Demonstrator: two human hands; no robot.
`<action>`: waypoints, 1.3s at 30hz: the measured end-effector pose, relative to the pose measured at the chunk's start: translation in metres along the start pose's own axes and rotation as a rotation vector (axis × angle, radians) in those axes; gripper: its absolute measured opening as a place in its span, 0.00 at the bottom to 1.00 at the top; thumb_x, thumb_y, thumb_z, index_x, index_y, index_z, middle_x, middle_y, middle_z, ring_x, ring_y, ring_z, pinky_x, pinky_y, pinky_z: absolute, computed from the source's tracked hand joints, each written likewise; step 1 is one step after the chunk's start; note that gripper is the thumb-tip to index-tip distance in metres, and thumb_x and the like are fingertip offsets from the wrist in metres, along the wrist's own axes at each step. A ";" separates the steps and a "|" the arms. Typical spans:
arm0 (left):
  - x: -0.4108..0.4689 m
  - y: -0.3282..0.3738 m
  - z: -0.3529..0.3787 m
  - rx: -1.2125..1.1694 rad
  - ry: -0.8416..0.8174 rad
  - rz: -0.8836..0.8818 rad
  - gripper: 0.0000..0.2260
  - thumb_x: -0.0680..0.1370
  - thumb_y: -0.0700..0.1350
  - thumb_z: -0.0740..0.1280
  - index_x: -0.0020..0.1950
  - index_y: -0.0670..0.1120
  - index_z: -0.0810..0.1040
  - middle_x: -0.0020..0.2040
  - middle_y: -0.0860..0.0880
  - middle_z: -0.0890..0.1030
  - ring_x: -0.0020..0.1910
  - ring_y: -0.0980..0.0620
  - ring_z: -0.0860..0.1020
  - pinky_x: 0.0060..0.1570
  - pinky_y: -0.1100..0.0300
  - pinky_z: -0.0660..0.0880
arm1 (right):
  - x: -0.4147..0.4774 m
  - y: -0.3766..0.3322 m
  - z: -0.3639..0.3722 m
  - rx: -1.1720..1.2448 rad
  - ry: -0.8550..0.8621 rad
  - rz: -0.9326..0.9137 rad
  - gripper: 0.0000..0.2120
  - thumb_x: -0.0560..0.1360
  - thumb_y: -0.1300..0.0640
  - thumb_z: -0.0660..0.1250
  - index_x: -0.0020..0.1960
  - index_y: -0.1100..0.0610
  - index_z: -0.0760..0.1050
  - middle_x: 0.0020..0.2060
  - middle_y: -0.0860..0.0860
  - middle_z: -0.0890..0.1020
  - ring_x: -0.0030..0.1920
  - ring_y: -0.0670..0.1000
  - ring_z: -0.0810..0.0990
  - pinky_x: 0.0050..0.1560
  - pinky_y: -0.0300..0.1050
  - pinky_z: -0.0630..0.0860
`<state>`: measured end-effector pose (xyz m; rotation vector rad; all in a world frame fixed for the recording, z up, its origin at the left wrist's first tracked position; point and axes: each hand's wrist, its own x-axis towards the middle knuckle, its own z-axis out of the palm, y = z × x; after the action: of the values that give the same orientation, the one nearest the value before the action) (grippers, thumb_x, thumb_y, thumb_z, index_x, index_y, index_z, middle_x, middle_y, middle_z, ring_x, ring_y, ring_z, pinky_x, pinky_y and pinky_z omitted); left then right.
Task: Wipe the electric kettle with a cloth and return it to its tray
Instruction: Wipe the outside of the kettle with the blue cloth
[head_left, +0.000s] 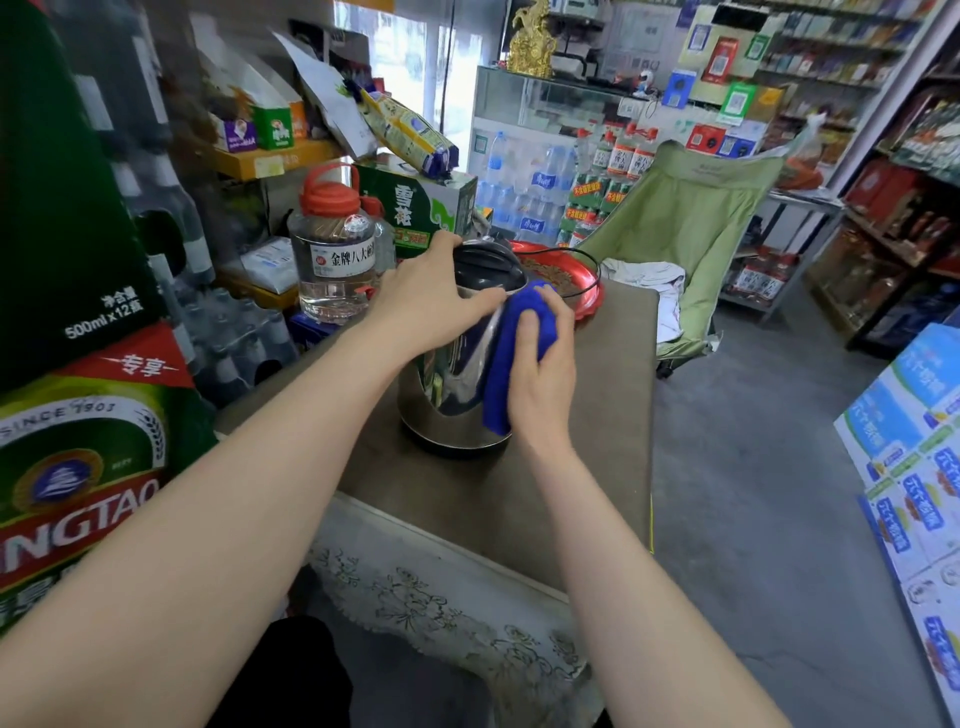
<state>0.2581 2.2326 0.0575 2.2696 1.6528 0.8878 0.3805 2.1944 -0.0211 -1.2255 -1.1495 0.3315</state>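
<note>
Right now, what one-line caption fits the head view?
Left hand grips the steel kettle on the table; right hand holds a blue cloth against its side, red tray behind.

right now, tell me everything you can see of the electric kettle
The electric kettle is polished, mirror-bright steel with a closed black lid and a dark base. It stands on the brown table, nearer the camera than the red tray and not on it. The left-hand grip holds its top rim; the right-hand grip presses a blue cloth to its right side. No handle or spout shows.
</note>
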 end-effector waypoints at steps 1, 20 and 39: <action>0.000 0.001 0.000 -0.002 -0.004 -0.002 0.32 0.74 0.63 0.65 0.73 0.49 0.62 0.65 0.48 0.78 0.63 0.44 0.76 0.59 0.53 0.69 | 0.009 -0.003 -0.004 0.025 -0.005 0.100 0.14 0.84 0.53 0.58 0.68 0.53 0.71 0.61 0.46 0.78 0.59 0.45 0.77 0.59 0.40 0.69; -0.003 -0.002 0.006 -0.012 0.039 -0.001 0.33 0.73 0.65 0.64 0.73 0.49 0.62 0.66 0.48 0.77 0.63 0.43 0.76 0.58 0.53 0.69 | -0.044 0.051 -0.008 -0.005 -0.039 0.732 0.22 0.83 0.53 0.55 0.77 0.55 0.62 0.72 0.57 0.73 0.70 0.58 0.73 0.71 0.47 0.66; -0.020 -0.004 -0.006 -0.034 -0.071 0.044 0.41 0.72 0.68 0.63 0.78 0.50 0.55 0.74 0.46 0.66 0.72 0.45 0.66 0.66 0.50 0.65 | -0.036 0.006 -0.002 -0.054 -0.091 -0.001 0.25 0.80 0.57 0.56 0.76 0.59 0.63 0.77 0.55 0.63 0.78 0.50 0.59 0.77 0.37 0.53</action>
<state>0.2471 2.2148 0.0534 2.2951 1.5525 0.8281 0.3686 2.1685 -0.0449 -1.2675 -1.2444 0.3607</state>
